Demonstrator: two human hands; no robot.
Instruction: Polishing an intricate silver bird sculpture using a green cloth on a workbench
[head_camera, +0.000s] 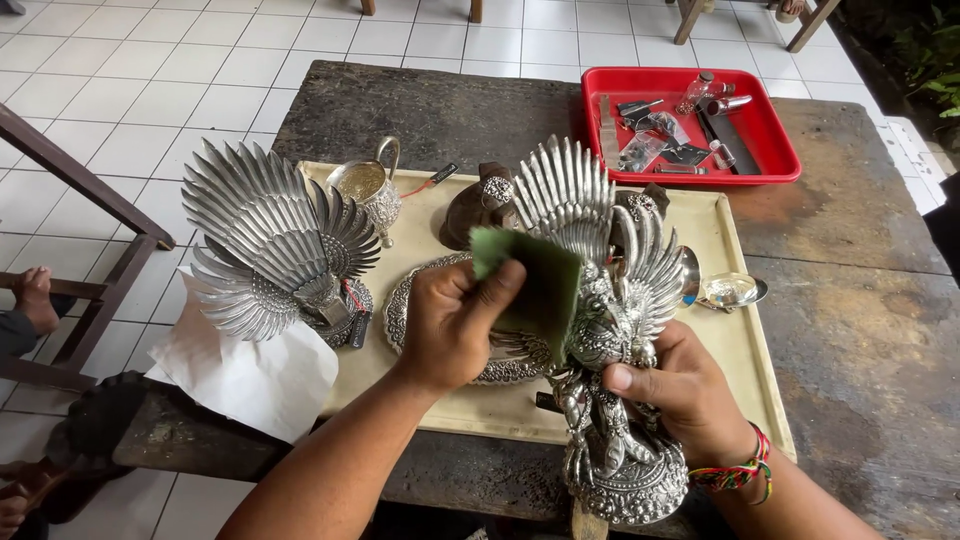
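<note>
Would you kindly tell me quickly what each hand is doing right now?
Left hand: closed on a green scouring pad, pressed against the statue.
Right hand: closed around the silver winged statue, holding it.

A dark, worn surface (850, 330) carries a cream tray (735, 345), a red tray (775, 140) and white paper (245, 375).

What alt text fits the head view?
A left hand presses a green pad against a silver winged statue that the right hand grips. A second winged piece and a red tray are on the table.
</note>
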